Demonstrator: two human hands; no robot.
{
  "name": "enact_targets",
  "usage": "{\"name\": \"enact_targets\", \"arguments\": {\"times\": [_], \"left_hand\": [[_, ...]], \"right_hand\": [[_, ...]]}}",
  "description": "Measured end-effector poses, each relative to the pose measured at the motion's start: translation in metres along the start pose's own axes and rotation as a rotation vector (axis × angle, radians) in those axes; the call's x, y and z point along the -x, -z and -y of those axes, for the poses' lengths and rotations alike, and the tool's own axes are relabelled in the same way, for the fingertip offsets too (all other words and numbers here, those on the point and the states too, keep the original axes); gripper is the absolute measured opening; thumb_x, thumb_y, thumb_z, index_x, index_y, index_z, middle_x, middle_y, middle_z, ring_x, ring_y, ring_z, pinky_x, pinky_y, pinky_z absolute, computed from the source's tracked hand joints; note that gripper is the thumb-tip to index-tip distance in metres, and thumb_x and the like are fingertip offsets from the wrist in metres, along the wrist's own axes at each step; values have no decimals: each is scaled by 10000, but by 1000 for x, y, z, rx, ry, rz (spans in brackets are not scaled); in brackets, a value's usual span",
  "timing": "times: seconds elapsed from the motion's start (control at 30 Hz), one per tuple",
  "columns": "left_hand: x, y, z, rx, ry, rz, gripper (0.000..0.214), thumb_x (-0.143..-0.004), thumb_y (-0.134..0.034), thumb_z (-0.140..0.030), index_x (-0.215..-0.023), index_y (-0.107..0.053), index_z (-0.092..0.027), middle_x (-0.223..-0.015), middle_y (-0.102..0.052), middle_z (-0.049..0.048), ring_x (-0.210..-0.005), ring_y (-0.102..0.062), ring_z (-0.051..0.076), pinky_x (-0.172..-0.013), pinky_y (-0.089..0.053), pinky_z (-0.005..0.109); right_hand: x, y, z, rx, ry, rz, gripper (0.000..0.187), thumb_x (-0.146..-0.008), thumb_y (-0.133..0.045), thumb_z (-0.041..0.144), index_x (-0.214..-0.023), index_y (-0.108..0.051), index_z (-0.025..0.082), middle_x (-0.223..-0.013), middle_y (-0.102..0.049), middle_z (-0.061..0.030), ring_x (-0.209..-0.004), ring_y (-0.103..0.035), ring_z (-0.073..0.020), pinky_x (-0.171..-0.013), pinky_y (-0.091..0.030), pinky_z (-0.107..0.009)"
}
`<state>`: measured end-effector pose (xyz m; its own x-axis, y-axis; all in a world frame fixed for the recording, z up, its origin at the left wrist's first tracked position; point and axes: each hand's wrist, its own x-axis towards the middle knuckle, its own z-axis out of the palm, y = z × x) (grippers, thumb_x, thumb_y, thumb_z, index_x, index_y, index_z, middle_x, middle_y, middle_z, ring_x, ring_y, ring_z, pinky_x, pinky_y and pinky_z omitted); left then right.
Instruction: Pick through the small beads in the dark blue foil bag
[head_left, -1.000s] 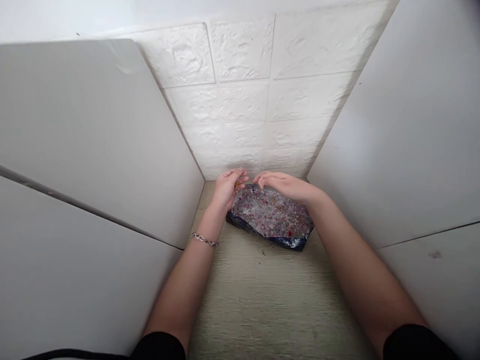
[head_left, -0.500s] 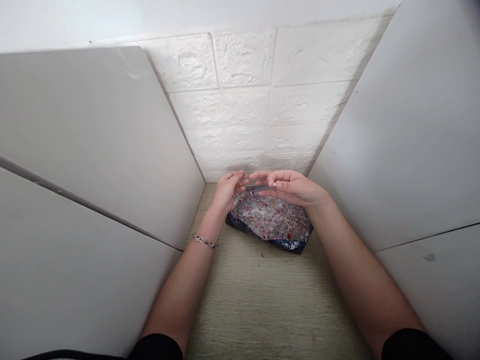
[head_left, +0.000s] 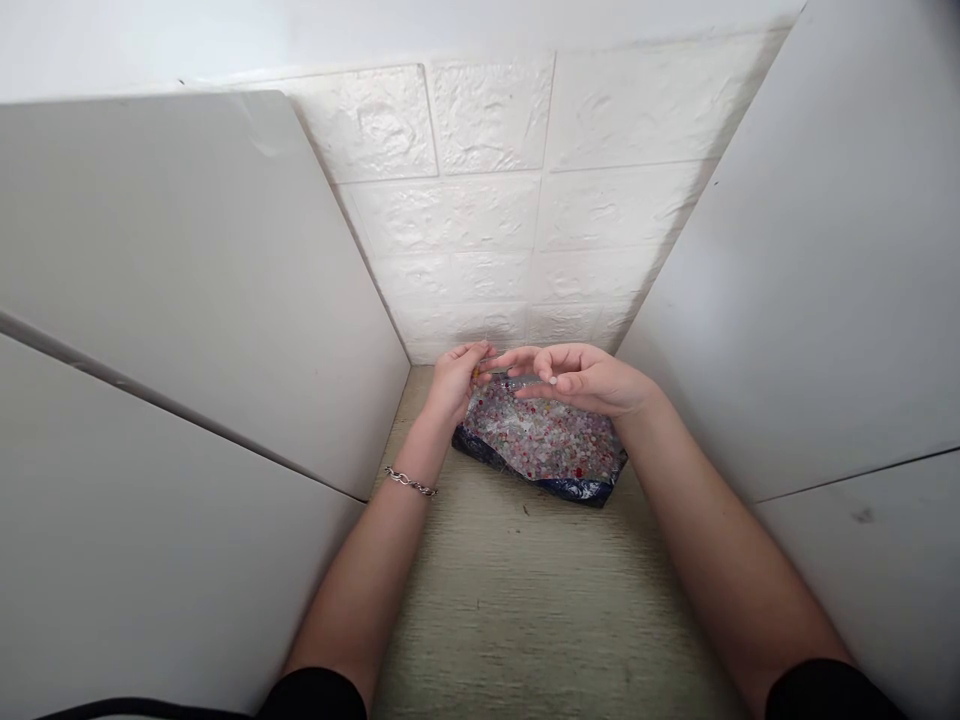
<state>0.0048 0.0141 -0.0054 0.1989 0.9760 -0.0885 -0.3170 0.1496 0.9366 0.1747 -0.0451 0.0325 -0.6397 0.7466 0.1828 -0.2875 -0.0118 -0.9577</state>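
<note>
My left hand (head_left: pixel 454 385) is closed in a pinch, its thumb and forefinger on a thin, pale beading thread that hardly shows. Small yellowish beads (head_left: pixel 475 373) peek out by its fingers. Between the thumb and forefinger of my right hand (head_left: pixel 596 380) is a small white bead (head_left: pixel 553 380); its other fingers stretch toward the left hand. Below both hands lies an open dark blue bag (head_left: pixel 577 490), shiny like plastic. Loose beads (head_left: pixel 540 435) in clear, pink, red and lilac fill it. My hands hide part of its far side.
White panels stand close on the left (head_left: pixel 187 250) and right (head_left: pixel 810 250). A white brick-patterned wall (head_left: pixel 487 215) closes the back. Pale wood-grain board (head_left: pixel 525 610) lies beneath the bag. A dark cable (head_left: pixel 135 708) curves at the lower left.
The white bead in my right hand has moved slightly down, and the thumb has lowered a little with it. My left hand keeps its pinch in nearly the same place.
</note>
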Motion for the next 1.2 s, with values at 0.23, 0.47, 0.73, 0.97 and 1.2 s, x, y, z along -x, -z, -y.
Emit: {"name": "enact_targets", "arguments": {"times": [0.23, 0.47, 0.73, 0.97, 1.2], "left_hand": [[0, 0, 0, -5, 0, 14, 150, -639, -657, -245, -669, -595, -112, -643, -580, 2, -539, -509, 50, -466, -356, 172], [-1, 0, 2, -4, 1, -6, 144, -645, -653, -241, -684, -598, -113, -648, -584, 6, -536, -520, 55, -466, -363, 171], [1, 0, 0, 17, -3, 1, 141, -640, -661, -238, -670, -601, -114, -660, -599, 8, -564, -545, 60, -537, -413, 185], [-1, 1, 2, 17, -10, -3, 120, -656, -647, -220, -674, -607, -109, -700, -606, 15, -606, -566, 61, -535, -411, 171], [-1, 1, 2, 7, -9, 6, 124, -654, -648, -225, -689, -609, -113, -722, -613, 23, -601, -562, 59, -528, -407, 169]], "right_hand": [[-2, -1, 0, 71, -15, 25, 152, -693, -674, 273, -695, -567, 165, -1186, -530, -48, -1170, -415, -170, -967, -333, -356], [-4, -5, 2, 98, -41, 20, 216, -668, -693, 323, -669, -559, 153, -1182, -531, -65, -1188, -394, -199, -1004, -262, -406], [-2, -1, -2, 47, -56, 36, 229, -702, -662, 356, -681, -560, 153, -1189, -507, -69, -1121, -432, -175, -920, -367, -348], [-2, 1, -4, 14, -35, 78, 234, -723, -642, 371, -684, -566, 153, -1169, -515, -71, -1096, -444, -146, -901, -390, -307], [-1, 0, -3, 22, -66, 55, 221, -684, -678, 355, -658, -582, 158, -1143, -536, -54, -1096, -455, -149, -907, -392, -305]]}}
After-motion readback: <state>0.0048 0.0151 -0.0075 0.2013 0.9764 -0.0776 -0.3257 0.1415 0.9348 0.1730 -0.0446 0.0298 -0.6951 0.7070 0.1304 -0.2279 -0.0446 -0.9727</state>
